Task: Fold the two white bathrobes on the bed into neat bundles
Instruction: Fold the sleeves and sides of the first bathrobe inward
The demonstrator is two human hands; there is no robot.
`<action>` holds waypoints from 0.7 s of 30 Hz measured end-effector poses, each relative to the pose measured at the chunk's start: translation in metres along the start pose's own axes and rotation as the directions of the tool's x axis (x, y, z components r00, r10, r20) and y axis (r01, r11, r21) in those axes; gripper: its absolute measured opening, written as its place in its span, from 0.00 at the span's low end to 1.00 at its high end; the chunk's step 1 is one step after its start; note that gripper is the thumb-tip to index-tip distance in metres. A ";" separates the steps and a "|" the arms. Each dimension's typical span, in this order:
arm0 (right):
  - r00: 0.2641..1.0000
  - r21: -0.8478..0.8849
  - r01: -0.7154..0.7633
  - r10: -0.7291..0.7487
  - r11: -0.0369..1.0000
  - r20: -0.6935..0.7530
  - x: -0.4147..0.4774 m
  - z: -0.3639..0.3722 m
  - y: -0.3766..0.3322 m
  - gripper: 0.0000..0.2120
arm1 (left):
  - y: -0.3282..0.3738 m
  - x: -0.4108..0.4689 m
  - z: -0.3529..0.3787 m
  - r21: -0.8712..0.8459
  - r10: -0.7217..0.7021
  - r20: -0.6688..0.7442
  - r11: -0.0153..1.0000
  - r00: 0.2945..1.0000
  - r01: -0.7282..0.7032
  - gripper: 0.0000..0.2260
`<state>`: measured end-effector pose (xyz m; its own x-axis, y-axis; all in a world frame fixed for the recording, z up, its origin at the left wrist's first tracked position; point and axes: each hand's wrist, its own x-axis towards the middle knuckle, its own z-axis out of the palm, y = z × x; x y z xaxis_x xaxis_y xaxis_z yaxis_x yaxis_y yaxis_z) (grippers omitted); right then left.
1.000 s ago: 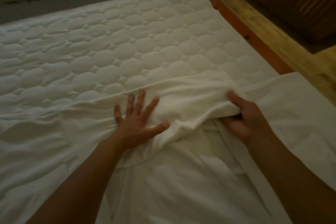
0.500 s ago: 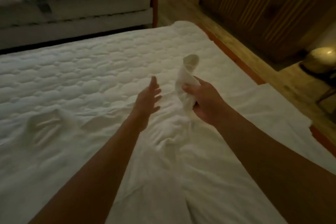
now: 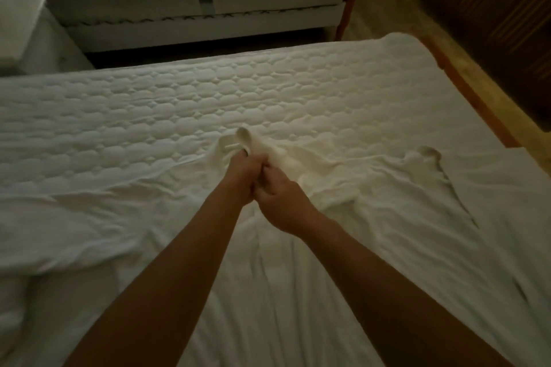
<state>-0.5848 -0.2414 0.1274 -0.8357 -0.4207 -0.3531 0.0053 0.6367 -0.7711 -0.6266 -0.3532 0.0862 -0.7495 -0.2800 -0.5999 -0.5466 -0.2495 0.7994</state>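
The left forearm (image 3: 167, 277) and right forearm (image 3: 387, 283) are bare all along. The left hand (image 3: 242, 176) and right hand (image 3: 280, 202) are bare too.

Matt white cloth bathrobe (image 3: 343, 247) — rumpled, quilted cloth mattress (image 3: 179, 104)

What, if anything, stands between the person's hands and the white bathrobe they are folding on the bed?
Nothing visible does. The left hand and right hand, pressed together, both grip a bunched part of the white fabric bathrobe; the rest of it lies spread on the white quilted mattress cover.
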 end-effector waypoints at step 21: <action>0.940 -0.409 0.179 -0.278 0.895 -0.197 0.012 0.119 -0.029 0.50 | 0.028 -0.026 -0.171 -0.010 0.229 0.043 0.973 0.972 -0.229 0.15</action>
<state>-0.5295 -0.3414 0.0824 -0.8952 -0.4454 -0.0130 -0.3696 0.7585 -0.5367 -0.5591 -0.5113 0.1185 -0.8701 -0.2900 -0.3985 -0.3566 -0.1877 0.9152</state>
